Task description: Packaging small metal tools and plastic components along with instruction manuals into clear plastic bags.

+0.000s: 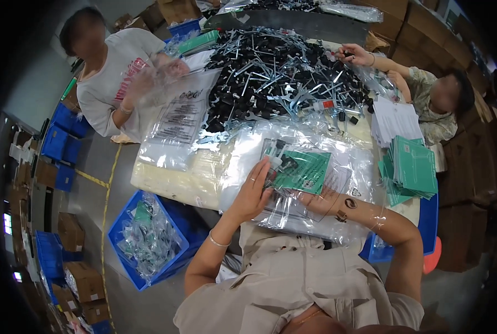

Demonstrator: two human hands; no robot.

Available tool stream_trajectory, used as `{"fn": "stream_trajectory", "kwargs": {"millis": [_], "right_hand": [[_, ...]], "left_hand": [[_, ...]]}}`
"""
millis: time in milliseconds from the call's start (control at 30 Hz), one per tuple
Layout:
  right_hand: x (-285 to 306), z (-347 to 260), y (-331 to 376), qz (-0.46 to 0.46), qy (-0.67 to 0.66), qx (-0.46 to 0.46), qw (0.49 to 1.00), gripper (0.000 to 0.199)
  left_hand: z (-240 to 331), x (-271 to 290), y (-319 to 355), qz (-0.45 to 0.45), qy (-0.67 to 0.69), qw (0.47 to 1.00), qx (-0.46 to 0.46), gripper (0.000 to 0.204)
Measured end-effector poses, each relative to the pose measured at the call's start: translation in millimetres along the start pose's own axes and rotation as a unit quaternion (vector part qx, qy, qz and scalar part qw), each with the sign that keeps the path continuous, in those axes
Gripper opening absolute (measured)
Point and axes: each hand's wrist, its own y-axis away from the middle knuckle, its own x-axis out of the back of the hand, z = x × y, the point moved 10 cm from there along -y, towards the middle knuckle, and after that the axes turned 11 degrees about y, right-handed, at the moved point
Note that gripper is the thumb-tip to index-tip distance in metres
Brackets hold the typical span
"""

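Glossy clear plastic bags point(243, 149) gleam along the worktop's point(168, 181) near edge, a smooth green paper booklet point(316, 167) among them! Far edge: shiny metal wrenches point(298, 98) glint beside duller black pieces point(228, 103).

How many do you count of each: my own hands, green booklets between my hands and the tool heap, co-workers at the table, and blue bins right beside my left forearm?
Hands, left hand and right hand: 2
Green booklet: 1 visible
Co-workers, left co-worker and right co-worker: 2
Blue bin: 1
Total: 6
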Motion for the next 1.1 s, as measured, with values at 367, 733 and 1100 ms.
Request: {"fn": "stream_trajectory", "kwargs": {"millis": [367,733,1100], "right_hand": [[20,-31,12,-0.164,0.036,-0.026,0.985,0.029],[106,-1,74,-0.069,-0.111,-0.068,0.989,0.025],[49,-11,37,-0.043,0.187,0.041,0.98,0.032]], "left_hand": [[7,-1,5,-0.001,-0.004,1.0,-0.014,0.058],[13,-7,3,-0.033,-0.082,0.996,-0.025,0.04],[9,-6,4,0.03,0.003,0.999,-0.019,0.057]]}}
